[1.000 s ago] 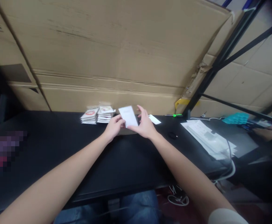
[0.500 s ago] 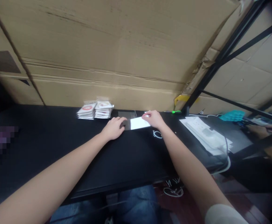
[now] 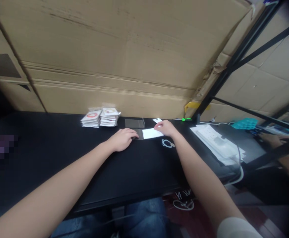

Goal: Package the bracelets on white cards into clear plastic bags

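Note:
My left hand (image 3: 124, 139) lies over a clear plastic bag (image 3: 140, 134) on the black table, with its fingers bent down onto the plastic and holding it. A white card (image 3: 151, 133) lies at the bag's right end; whether its left edge sits inside the bag is hard to make out. My right hand (image 3: 166, 128) pinches the card's upper right part between thumb and fingers. Behind the hands are another clear bag (image 3: 134, 123) and a white hang-hole card (image 3: 157, 120). A small coiled pale cable (image 3: 167, 143) rests just below my right hand.
Two stacks of bagged white cards, a left stack (image 3: 91, 118) and a right stack (image 3: 109, 117), stand by the cardboard wall (image 3: 114, 72). White papers (image 3: 216, 143) lie at right, near a black metal frame (image 3: 223, 82). Another person's hand (image 3: 270, 139) shows beyond it.
The white card and my right hand have shifted slightly right. My left fingers reach farther right over the bag. More of the bag and card behind the hands now shows.

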Motion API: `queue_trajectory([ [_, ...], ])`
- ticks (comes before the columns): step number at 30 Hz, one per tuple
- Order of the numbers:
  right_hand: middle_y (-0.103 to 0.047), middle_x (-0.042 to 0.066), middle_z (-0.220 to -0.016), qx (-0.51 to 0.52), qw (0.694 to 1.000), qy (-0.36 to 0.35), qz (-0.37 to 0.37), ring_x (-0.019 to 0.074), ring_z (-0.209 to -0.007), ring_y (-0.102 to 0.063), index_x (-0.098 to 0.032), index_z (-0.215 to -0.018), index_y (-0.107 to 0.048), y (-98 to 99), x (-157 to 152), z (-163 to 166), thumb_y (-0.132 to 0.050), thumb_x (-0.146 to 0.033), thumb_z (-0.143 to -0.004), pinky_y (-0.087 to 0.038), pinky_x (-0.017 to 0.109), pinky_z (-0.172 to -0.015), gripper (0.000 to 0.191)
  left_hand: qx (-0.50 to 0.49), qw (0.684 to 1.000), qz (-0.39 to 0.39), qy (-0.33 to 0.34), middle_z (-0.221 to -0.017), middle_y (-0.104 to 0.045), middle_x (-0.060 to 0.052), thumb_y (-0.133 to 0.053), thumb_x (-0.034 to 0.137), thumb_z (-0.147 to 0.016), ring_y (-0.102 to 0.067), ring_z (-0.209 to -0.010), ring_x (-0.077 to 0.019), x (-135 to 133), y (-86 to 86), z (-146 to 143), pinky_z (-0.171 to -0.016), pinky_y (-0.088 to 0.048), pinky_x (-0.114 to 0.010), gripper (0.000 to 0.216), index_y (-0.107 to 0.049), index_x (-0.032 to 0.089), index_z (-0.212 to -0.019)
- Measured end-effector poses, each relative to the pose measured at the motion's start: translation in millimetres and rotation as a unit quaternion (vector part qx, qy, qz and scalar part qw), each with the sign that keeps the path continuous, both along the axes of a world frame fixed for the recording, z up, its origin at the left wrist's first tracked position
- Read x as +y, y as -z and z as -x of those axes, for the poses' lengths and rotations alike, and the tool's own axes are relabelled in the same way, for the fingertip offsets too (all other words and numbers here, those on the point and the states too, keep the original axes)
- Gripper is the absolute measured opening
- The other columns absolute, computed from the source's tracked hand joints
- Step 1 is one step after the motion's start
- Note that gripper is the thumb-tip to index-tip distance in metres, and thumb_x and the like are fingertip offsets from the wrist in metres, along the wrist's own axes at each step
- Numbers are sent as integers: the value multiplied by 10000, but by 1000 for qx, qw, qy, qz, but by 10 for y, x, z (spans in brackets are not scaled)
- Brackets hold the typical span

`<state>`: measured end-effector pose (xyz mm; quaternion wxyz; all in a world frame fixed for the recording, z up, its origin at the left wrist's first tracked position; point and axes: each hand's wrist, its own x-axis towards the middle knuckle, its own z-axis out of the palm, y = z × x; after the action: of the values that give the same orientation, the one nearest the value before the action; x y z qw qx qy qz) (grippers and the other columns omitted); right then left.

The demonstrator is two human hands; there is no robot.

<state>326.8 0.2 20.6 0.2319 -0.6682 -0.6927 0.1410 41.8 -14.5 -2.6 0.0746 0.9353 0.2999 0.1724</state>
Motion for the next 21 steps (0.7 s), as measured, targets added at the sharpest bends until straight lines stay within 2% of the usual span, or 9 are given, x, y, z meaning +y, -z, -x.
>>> queue_trajectory([
  [6,-687,46,-773,-20,999,-5,-34,140,-627,-578,-201,-796,-743,55,7,107,-646,-308,-712,-404,247,-555,167,21,1000,3,0,-1293,-539,-16,-395,202,-860,-440,-1194,-237,-13,-1,-22,-968,-332,-409,419,-542,310,-1238],
  [10,-673,42,-770,-20,998,-18,-52,128,-603,-555,-197,-795,-734,106,20,196,-640,-328,-723,-383,239,-527,176,39,999,-5,-3,-1319,-508,-17,-374,236,-878,-412,-1219,-243,-4,36,-27,-974,-318,-415,437,-520,336,-1277],
  [17,-645,35,-669,33,999,-32,-3,119,-553,-526,-165,-808,-719,109,34,149,-639,-339,-736,-352,231,-485,205,41,999,-33,0,-1381,-479,8,-424,267,-879,-371,-1278,-254,9,11,14,-1035,-261,-437,384,-565,329,-1231],
  [21,-650,31,-679,19,999,-38,1,117,-553,-523,-173,-790,-724,130,37,145,-653,-353,-726,-348,229,-484,204,58,998,-7,23,-1426,-442,20,-411,261,-895,-343,-1331,-219,24,5,35,-1075,-247,-405,417,-500,316,-1299],
])
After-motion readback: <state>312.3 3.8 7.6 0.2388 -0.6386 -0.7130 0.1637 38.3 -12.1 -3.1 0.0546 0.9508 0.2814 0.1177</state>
